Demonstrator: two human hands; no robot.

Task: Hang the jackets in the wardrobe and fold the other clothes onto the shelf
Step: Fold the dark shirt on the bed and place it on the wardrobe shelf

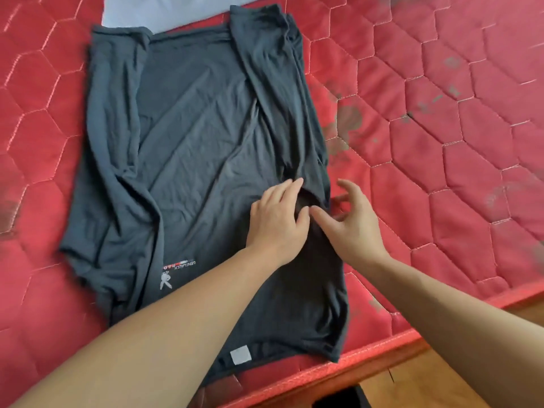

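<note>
the dark t-shirt (188, 160) lies spread on the red mattress (441, 142) near its front edge. left hand (276, 222) presses flat, right hand (350, 222) hovers relaxed, holding nothing; smooth the side fold before folding crosswise.

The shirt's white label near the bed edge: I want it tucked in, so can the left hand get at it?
Probably yes: the white label lies uncovered on the dark T-shirt, and the left hand rests open, holding nothing.
</note>
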